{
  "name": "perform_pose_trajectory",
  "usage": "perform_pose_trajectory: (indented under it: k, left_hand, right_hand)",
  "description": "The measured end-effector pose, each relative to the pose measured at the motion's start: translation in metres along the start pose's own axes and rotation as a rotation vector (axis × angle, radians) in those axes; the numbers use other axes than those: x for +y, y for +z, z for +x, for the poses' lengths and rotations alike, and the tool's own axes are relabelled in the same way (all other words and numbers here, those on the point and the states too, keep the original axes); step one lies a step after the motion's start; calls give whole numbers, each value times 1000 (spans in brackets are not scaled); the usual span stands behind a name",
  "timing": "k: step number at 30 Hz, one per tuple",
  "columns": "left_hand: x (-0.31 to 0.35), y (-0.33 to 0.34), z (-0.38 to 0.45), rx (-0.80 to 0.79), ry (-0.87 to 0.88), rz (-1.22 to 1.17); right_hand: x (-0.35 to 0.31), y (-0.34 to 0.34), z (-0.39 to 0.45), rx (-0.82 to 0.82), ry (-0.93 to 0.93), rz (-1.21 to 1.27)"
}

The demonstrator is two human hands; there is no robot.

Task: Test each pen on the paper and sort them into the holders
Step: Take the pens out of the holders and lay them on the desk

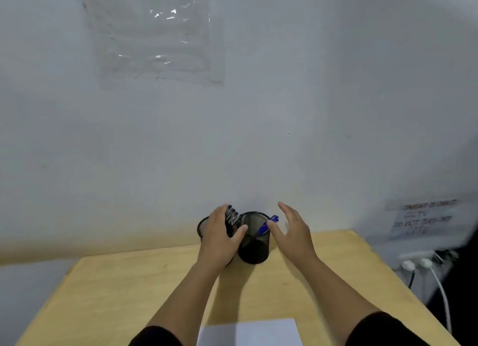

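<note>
Two black mesh holders stand side by side at the far edge of the wooden table (129,294). The left holder (203,226) carries several dark pens (232,217). My left hand (219,239) wraps around this holder, thumb in the gap between the two holders, and hides most of it. The right holder (254,250) has a blue pen (265,228) leaning out over its right rim. My right hand (294,231) hovers just right of it with fingers spread, the thumb tip touching or almost touching the blue pen. A white sheet of paper (248,332) lies at the near edge.
A pale wall rises directly behind the holders, with a clear plastic sheet (155,35) taped high up. To the right, a paper notice (424,219) hangs above a power strip (419,260) with plugs and cables beside the table's right edge.
</note>
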State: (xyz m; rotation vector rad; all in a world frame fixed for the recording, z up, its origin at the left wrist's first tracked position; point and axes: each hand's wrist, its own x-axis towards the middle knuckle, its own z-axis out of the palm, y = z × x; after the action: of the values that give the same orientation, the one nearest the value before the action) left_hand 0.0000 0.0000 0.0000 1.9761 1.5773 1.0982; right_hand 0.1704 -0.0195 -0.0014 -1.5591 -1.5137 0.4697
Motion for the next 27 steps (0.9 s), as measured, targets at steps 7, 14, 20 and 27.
perform_pose_trajectory:
  k: [7, 14, 20, 27]
  left_hand:
    - [-9, 25, 27, 54, -98, 47]
    - [-7, 35, 32, 115, -118, 70]
    - [-14, 36, 34, 110, -32, 73]
    - [-9, 27, 32, 121, 23, -111]
  right_hand:
    - [24, 20, 20, -2, 1, 42]
    - [24, 29, 21, 58, -38, 74]
    - [24, 28, 23, 112, 11, 176]
    - [13, 26, 27, 155, 106, 257]
